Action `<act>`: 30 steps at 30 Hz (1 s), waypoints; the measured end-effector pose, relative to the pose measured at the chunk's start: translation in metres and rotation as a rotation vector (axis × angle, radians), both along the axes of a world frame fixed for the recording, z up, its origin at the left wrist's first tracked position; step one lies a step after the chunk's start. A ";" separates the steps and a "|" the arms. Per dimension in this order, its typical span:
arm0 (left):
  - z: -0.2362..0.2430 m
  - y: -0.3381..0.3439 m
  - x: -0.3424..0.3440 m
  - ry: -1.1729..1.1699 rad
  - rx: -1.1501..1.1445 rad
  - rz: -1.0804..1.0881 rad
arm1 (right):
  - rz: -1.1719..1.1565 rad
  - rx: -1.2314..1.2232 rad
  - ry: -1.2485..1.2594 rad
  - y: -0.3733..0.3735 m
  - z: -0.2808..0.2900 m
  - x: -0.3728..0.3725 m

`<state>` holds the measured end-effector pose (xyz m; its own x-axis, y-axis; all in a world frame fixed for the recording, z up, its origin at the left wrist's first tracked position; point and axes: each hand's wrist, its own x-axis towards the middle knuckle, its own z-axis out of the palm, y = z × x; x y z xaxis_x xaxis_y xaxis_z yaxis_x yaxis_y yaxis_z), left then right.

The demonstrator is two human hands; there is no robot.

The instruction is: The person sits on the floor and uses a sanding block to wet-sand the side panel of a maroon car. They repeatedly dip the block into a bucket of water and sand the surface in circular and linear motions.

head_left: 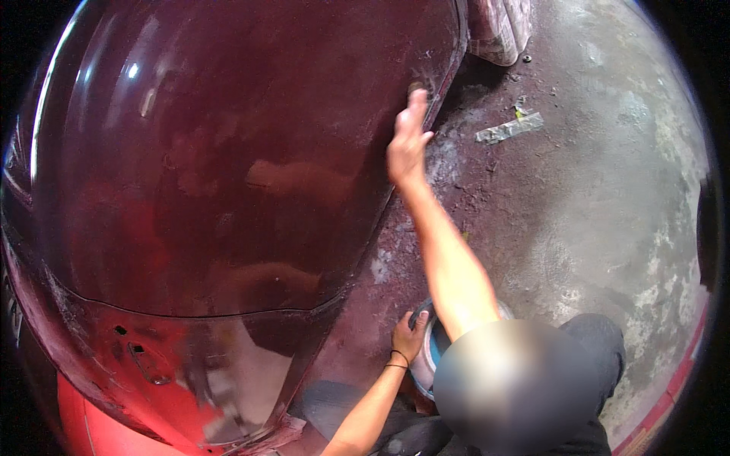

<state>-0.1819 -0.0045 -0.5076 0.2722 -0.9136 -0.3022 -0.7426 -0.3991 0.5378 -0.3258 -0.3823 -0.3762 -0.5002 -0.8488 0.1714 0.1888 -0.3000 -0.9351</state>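
My right hand point(408, 144) reaches far forward over a dark maroon car door panel point(213, 190), its fingers stretched along the panel's right edge. Under the fingertips shows a small dark brown pad point(417, 88), pressed against the surface; most of it is hidden. Nearer to me, my left hand point(409, 337) grips the rim of a round bucket point(420, 372), with the thumb over the edge and a thin black band at the wrist. Something blue shows inside the bucket, which my right arm and a blurred oval partly cover.
The concrete floor point(608, 197) on the right is stained with maroon dust and crumbs. A strip of silvery tape point(509, 128) lies on it. Beyond the panel's far corner stands a paper-covered part point(498, 30). A bright red panel point(99, 422) is at the lower left.
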 end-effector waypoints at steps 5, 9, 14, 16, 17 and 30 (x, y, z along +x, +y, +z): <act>-0.003 0.007 0.008 0.020 -0.207 -0.118 | 0.064 -0.121 0.075 0.083 0.029 0.055; 0.015 -0.005 -0.012 0.002 -0.070 -0.022 | 0.038 0.090 -0.047 -0.005 0.007 -0.014; 0.015 -0.003 -0.003 -0.084 -0.079 -0.045 | -0.056 -0.106 0.129 0.043 0.009 0.032; -0.015 0.014 0.025 -0.108 -0.147 -0.141 | 0.100 -0.166 0.089 0.108 0.016 0.075; -0.018 0.011 0.021 -0.078 -0.138 -0.157 | 0.124 -0.152 0.108 0.122 0.008 0.082; -0.019 0.011 0.030 -0.059 -0.079 -0.164 | 0.129 -0.176 0.108 0.094 0.034 0.058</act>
